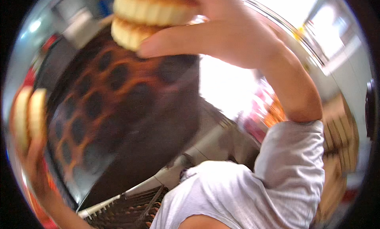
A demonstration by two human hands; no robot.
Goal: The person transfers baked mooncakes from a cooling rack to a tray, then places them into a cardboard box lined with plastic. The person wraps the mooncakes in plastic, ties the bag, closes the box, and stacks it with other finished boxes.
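Observation:
Near the top of the head view, my right hand grips two stacked round baked cakes with browned tops and pale, ridged sides. The thumb presses under the lower cake; part of the fingers runs past the top edge. At the far left, my left hand holds another pair of pale round cakes, pressed side by side on edge. Between the hands lies a dark baking tray with rows of round dark marks and orange-brown residue around them. Motion blurs the picture.
A rack with several dark bars stands at the lower left. Cardboard boxes are stacked on the right. Beyond my right forearm are blurred plastic-wrapped orange and pink items. A bright white surface borders the tray.

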